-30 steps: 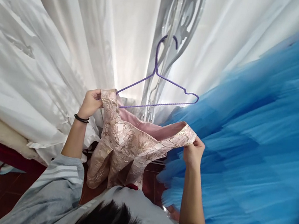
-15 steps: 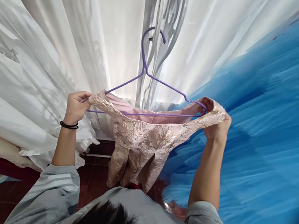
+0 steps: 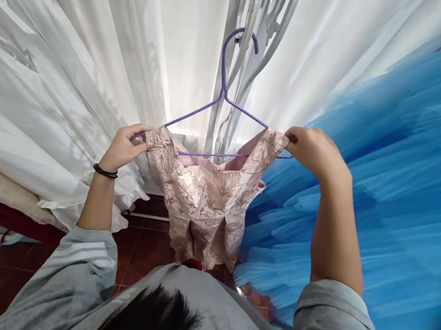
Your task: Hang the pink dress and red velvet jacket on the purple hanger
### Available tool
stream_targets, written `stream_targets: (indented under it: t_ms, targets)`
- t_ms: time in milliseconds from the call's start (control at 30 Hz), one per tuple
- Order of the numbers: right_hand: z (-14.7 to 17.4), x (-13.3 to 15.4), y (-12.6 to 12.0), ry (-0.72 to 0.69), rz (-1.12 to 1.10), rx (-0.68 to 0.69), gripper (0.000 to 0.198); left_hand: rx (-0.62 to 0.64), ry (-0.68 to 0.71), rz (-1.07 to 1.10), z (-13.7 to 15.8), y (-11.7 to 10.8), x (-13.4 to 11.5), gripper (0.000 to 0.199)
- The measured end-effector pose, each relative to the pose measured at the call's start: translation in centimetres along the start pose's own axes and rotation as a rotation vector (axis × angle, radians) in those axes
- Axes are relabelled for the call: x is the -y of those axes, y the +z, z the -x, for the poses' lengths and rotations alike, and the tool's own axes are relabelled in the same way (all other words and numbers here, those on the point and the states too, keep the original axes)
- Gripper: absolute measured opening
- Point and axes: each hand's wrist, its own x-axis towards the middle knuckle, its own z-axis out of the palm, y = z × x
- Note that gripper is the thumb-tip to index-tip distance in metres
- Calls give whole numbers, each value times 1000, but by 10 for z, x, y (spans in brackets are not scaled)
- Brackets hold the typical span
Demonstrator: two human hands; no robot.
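Observation:
A pink and gold brocade dress hangs by its shoulder straps on a purple clothes hanger, whose hook points up. My left hand, with black bands at the wrist, is closed on the dress's left strap at that end of the hanger. At the other end, my right hand pinches the right strap near its outer edge. The hanger's bottom bar crosses the open neckline, where the pink lining shows. Some fingertips of both hands are hidden behind the cloth.
White drapery hangs on the left and behind. A pale ornate metal frame stands upright behind the hanger. Blue tulle fills the right side. Below lies a dark red tiled floor.
My right hand has moved from under the right strap to its outer top edge, and the strap now sits higher and further in along the hanger. The left hand keeps its hold.

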Motion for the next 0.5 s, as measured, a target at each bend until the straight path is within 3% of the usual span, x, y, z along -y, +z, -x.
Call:
stream_targets:
  t_ms: [67, 167, 267, 367, 500]
  targets:
    - [8, 3, -7, -15, 92, 96, 18, 24, -7, 45, 3, -4, -2, 29]
    - [22, 5, -14, -124, -9, 126, 34, 22, -30, 172, 8, -6, -2, 33]
    - [30, 9, -9, -133, -217, 31, 22, -48, -21, 46, 6, -2, -3, 30]
    - [30, 17, 3, -86, -310, -69, 23, -100, 36, -154, -5, 3, -12, 19]
    - [25, 20, 15, -105, -291, -43, 30, 76, 23, -206, -30, -3, -19, 18]
